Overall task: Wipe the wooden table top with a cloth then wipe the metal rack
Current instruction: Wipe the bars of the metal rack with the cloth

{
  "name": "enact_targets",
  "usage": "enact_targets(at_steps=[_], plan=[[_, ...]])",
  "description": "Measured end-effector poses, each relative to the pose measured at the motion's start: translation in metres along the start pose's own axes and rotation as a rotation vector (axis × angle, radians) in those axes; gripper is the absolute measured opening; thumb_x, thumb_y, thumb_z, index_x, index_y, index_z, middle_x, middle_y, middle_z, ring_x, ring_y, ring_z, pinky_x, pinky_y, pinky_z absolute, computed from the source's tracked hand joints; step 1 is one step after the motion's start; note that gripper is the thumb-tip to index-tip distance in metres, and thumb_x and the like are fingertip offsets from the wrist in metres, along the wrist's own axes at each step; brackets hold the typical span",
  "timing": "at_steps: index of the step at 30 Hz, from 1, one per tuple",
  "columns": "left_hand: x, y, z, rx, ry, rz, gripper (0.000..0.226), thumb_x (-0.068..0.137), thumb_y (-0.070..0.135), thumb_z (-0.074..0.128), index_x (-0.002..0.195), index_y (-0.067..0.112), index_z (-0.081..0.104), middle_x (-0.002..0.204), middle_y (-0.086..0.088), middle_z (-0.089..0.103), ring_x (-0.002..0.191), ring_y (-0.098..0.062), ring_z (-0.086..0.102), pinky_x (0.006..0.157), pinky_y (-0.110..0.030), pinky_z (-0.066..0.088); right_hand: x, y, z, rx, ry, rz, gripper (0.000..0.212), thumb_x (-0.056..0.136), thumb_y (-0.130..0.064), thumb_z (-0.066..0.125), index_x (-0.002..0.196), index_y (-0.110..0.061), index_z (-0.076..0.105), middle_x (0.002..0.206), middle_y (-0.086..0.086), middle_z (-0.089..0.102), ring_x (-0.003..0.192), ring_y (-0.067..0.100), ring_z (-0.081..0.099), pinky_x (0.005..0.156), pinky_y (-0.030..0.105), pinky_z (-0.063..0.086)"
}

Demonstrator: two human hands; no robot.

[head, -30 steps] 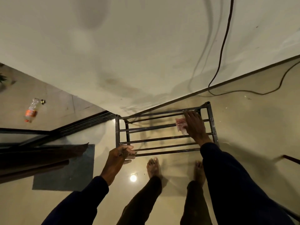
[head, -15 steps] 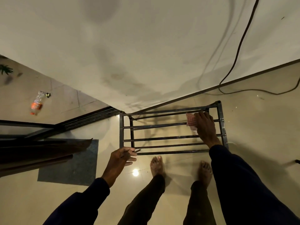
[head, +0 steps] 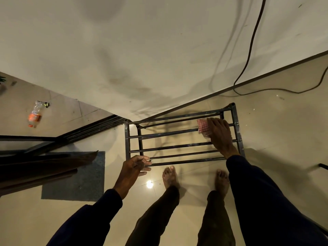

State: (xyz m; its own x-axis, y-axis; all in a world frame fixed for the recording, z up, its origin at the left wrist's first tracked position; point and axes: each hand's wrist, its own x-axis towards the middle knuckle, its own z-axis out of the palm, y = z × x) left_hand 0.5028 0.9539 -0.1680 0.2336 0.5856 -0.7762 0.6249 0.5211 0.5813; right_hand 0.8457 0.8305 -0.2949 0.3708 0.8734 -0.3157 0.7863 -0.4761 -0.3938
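A dark metal rack [head: 170,148] with several horizontal bars stands on the floor against the wall, in front of my bare feet. My right hand [head: 221,137] lies flat over the far right bars and presses a red-and-white checked cloth [head: 202,126] onto them; most of the cloth is hidden under the palm. My left hand [head: 135,167] grips the rack's near left corner, fingers curled round the front bar. No wooden table top is in view.
A pale wall [head: 159,50] rises behind the rack, with a black cable [head: 248,55] hanging down and trailing over the floor. A plastic bottle [head: 35,114] lies at left. A grey mat [head: 79,181] and dark boards [head: 35,166] sit left of my feet.
My right hand has slid the cloth along the far bars toward the rack's right end. The left hand has kept its hold on the near left corner. The camera has shifted slightly.
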Motion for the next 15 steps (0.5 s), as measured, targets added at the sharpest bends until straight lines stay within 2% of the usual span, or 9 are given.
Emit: enact_targets(at_steps=[5, 8, 11, 15], plan=[[0.0, 0.001, 0.006, -0.013, -0.019, -0.017, 0.018, 0.102, 0.013, 0.053, 0.112, 0.006, 0.066, 0.103, -0.013, 0.075, 0.092, -0.028, 0.074, 0.087, -0.04, 0.058, -0.001, 0.005, -0.004, -0.022, -0.039, 0.001, 0.073, 0.102, -0.02, 0.072, 0.163, -0.004, 0.034, 0.165, 0.017, 0.043, 0.156, 0.033, 0.037, 0.131, 0.049, 0.021], [-0.002, 0.005, 0.006, -0.01, -0.018, 0.008, 0.016, 0.102, 0.014, 0.054, 0.109, 0.011, 0.068, 0.103, -0.009, 0.077, 0.094, -0.029, 0.075, 0.089, -0.042, 0.058, -0.005, 0.003, -0.006, 0.02, -0.007, 0.001, 0.073, 0.1, -0.015, 0.075, 0.161, 0.0, 0.037, 0.163, 0.021, 0.045, 0.154, 0.036, 0.039, 0.13, 0.053, 0.023], [-0.007, 0.012, 0.007, -0.029, -0.026, 0.016, 0.016, 0.102, 0.011, 0.054, 0.112, 0.008, 0.066, 0.106, -0.013, 0.074, 0.097, -0.033, 0.073, 0.092, -0.045, 0.056, -0.016, -0.006, -0.019, 0.088, 0.047, 0.02, 0.073, 0.095, -0.011, 0.079, 0.157, 0.004, 0.043, 0.159, 0.025, 0.049, 0.152, 0.041, 0.043, 0.129, 0.057, 0.026], [-0.025, 0.033, 0.008, -0.016, -0.057, 0.09, 0.024, 0.103, 0.011, 0.052, 0.121, 0.0, 0.064, 0.111, -0.016, 0.072, 0.099, -0.031, 0.072, 0.09, -0.037, 0.057, -0.046, -0.029, -0.046, 0.12, 0.099, 0.047, 0.075, 0.09, -0.006, 0.083, 0.153, 0.007, 0.047, 0.155, 0.028, 0.052, 0.147, 0.044, 0.048, 0.125, 0.058, 0.034]])
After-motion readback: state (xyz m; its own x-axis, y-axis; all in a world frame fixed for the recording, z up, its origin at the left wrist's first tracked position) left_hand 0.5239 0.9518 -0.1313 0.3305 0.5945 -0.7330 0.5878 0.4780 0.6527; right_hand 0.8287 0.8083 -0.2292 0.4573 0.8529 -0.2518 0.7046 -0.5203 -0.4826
